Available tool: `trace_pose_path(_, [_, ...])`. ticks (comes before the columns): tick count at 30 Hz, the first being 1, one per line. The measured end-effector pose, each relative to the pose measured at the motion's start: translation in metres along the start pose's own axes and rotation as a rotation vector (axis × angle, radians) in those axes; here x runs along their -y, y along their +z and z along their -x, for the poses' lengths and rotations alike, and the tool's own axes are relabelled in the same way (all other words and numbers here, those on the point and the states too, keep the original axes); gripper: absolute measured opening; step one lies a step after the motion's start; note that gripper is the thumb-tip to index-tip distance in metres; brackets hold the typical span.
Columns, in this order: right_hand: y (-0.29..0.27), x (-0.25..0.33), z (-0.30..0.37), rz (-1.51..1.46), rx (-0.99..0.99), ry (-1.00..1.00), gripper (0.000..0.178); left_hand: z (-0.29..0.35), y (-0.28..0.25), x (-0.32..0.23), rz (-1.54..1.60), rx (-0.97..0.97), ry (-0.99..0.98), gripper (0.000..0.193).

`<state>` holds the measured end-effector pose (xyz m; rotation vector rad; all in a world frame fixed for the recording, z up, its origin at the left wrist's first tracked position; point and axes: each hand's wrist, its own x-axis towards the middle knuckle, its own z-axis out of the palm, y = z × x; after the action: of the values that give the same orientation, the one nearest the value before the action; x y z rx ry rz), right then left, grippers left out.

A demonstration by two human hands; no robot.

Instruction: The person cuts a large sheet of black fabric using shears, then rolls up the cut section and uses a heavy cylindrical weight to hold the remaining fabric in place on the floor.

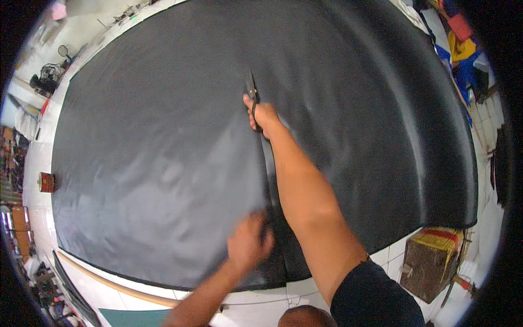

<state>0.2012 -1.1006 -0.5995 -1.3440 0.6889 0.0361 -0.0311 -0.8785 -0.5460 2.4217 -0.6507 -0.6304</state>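
A large black sheet of smooth, leather-like material (152,109) is spread over the floor. A long slit runs up its middle from the near edge. At the far end of the slit my right hand (263,116) is closed round the handles of black scissors (251,84), whose blades point away from me over the sheet. My left hand (250,240) is lower down beside the slit, slightly blurred. Its fingers are curled at the cut edge and appear to pinch the sheet there.
White tiles (381,259) border the sheet. At its left edge stands a small tin can (47,182); a worn box (430,264) is at the near right. A curved wooden strip (117,283) and a green sheet (131,318) lie near left. Assorted items crowd both sides.
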Motion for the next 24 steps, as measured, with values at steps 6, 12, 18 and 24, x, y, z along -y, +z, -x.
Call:
trace_pose_path(6, [0.003,0.01,0.006,-0.057,0.042,0.042,0.048,-0.195,-0.04,0.028,-0.416,-0.487,0.023,0.075])
trace_pose_path(12, [-0.003,0.008,-0.002,-0.119,0.078,0.04,0.051,-0.213,-0.036,0.036,-0.452,-0.4,-0.031,0.084])
trace_pose_path(18, [-0.017,-0.004,-0.003,-0.044,0.116,0.038,0.05,-0.213,-0.039,0.027,-0.337,-0.299,-0.074,0.091])
trace_pose_path(24, [-0.008,0.027,-0.006,0.028,0.063,0.119,0.053,-0.217,-0.041,0.032,-0.347,-0.266,-0.096,0.094])
